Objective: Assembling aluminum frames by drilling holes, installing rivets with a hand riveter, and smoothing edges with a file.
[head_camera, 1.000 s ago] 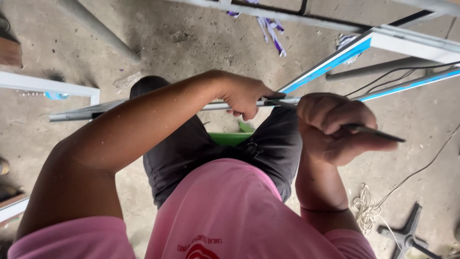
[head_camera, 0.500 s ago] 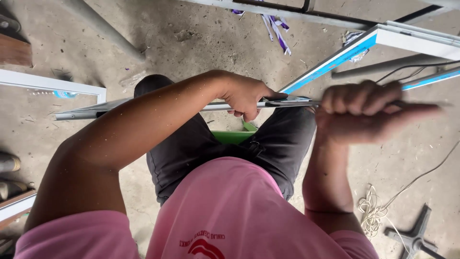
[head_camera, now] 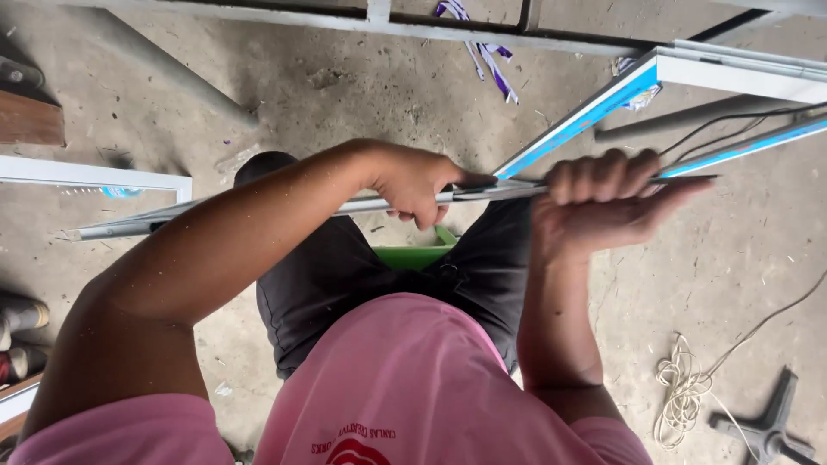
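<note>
Across the person's lap, above the concrete floor, a thin grey metal strip lies level, the left hand pinching it between thumb and curled fingers, the right hand closed around its other end.

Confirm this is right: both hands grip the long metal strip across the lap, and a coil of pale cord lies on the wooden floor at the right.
One thing is wrong: the floor is bare concrete, not wood, as the head view shows. The rest holds: left hand and right hand grip the metal strip, coil of cord at right.
</note>
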